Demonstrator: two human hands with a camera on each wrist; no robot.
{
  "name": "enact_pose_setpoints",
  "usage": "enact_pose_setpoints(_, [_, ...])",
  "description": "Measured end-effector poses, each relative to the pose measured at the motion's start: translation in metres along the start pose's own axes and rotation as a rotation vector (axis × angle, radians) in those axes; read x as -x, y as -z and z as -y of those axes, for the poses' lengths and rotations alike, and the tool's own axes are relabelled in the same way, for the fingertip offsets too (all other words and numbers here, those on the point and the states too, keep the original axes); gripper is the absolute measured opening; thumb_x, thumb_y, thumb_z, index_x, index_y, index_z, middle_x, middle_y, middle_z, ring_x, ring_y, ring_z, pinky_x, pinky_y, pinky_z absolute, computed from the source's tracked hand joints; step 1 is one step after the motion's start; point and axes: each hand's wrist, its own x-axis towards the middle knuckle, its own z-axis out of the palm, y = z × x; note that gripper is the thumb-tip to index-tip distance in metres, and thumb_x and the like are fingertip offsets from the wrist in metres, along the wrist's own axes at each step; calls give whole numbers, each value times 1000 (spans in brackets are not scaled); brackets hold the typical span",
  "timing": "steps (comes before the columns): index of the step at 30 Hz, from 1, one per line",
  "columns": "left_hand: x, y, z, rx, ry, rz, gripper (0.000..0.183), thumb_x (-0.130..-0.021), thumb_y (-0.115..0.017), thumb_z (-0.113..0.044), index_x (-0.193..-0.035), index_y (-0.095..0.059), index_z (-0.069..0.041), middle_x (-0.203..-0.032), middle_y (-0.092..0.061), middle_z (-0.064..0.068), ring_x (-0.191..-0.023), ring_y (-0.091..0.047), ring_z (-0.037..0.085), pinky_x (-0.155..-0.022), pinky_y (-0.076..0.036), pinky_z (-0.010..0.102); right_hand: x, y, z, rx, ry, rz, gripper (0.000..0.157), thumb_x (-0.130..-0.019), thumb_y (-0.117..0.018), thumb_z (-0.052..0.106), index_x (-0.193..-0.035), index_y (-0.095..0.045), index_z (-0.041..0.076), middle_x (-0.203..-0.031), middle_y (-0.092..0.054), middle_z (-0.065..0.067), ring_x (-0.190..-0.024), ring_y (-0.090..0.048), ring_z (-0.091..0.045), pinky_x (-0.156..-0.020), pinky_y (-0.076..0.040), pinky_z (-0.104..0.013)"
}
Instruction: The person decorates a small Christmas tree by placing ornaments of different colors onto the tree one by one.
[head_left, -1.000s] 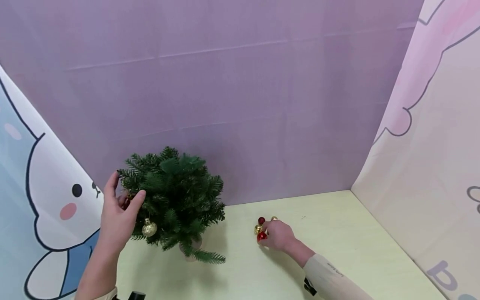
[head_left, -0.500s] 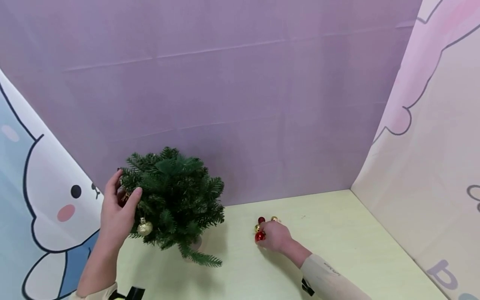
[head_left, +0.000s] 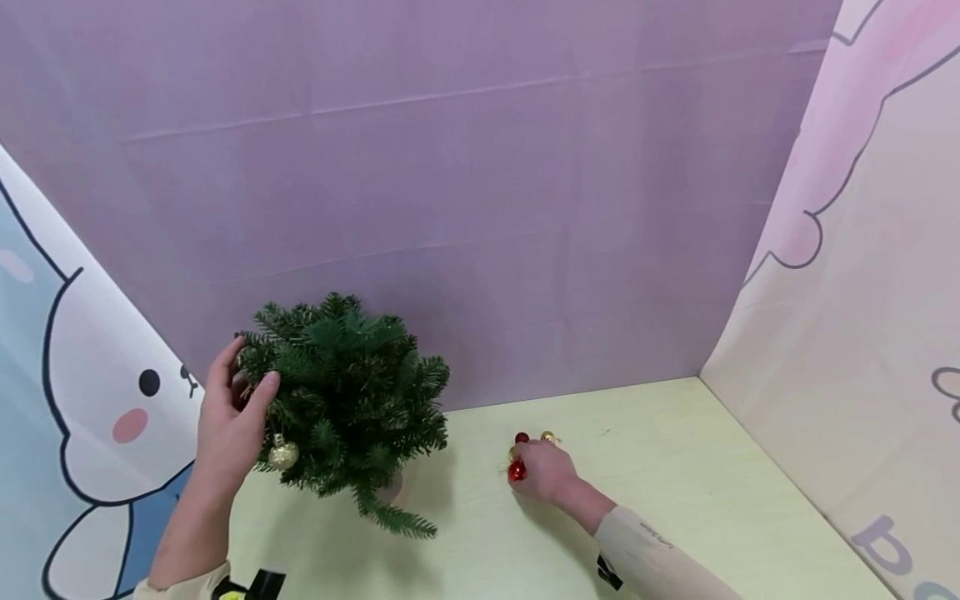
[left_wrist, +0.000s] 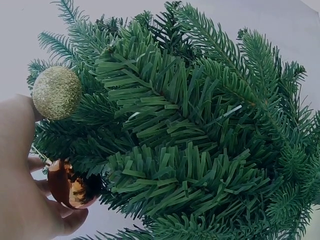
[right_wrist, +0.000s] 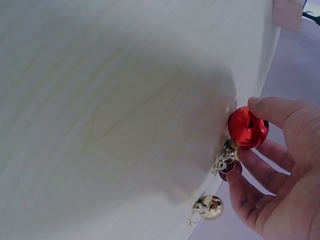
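A small green artificial Christmas tree point(head_left: 352, 392) stands on the left. My left hand point(head_left: 228, 433) grips the branches at its left side, thumb and fingers curved round their ends. Close to that hand a glittery gold ball point(left_wrist: 57, 93) hangs from the tree, and a shiny copper-toned ball point(left_wrist: 72, 185) lies against its fingers. On the table to the right, my right hand point(head_left: 547, 472) pinches a shiny red Christmas ball point(right_wrist: 248, 127) between thumb and fingers. Beside its fingertips lie a dark red ball point(head_left: 522, 437) and a gold ball point(right_wrist: 210, 207); another gold one is mostly hidden by the hand.
The pale table point(head_left: 660, 467) meets a purple cloth backdrop point(head_left: 480, 200) behind. Printed cartoon panels stand at the left point(head_left: 112, 375) and the right point(head_left: 847, 333). One low branch point(head_left: 401, 521) sticks out from the tree toward the front.
The left hand and the hanging gold ball have shifted slightly left, and the low branch has swung a little left and down. The right hand has moved slightly left with the red ball.
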Motion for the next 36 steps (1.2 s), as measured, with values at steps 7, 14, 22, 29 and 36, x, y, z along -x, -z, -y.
enact_pose_setpoints(7, [3, 1, -1, 10, 11, 4, 65, -103, -48, -26, -157, -12, -29, -161, -10, 7, -143, -17, 38, -112, -24, 43, 2, 1, 2, -43, -15, 20, 22, -75, -78, 24, -93, -67, 17, -80, -61, 7, -71, -55, -9, -52, -44, -27])
enact_pose_setpoints(14, [12, 0, -5, -57, -73, -66, 62, -102, -49, -22, -156, -18, -27, -158, -19, 2, -143, -21, 24, -111, -24, 32, 7, 13, 6, -152, 7, 35, 23, -79, -77, 23, -97, -68, 12, -83, -65, 5, -70, -56, -8, -58, -47, -28])
enact_pose_setpoints(22, [23, -4, -16, -155, -359, -166, 65, -93, -60, -5, -151, -35, -15, -152, -31, 5, -139, -28, 17, -105, -24, 20, 11, 40, 20, -223, 62, 14, 32, -78, -80, 29, -99, -68, 9, -88, -66, 2, -78, -62, -14, -68, -51, -32])
enact_pose_setpoints(29, [24, -11, -31, -212, -393, -142, 71, -85, -71, -4, -149, -42, -20, -154, -30, 7, -140, -27, 22, -110, -25, 35, 14, 61, 33, -304, 107, 6, 30, -79, -80, 28, -101, -68, 11, -92, -68, 1, -83, -65, -18, -69, -51, -31])
enact_pose_setpoints(36, [23, -18, -40, -323, -273, -113, 62, -93, -67, -21, -149, -40, -24, -156, -25, 1, -128, -39, 31, -84, -39, 50, 17, 81, 49, -372, 111, -11, 32, -81, -79, 27, -108, -68, 13, -92, -66, 7, -81, -60, -11, -69, -50, -29])
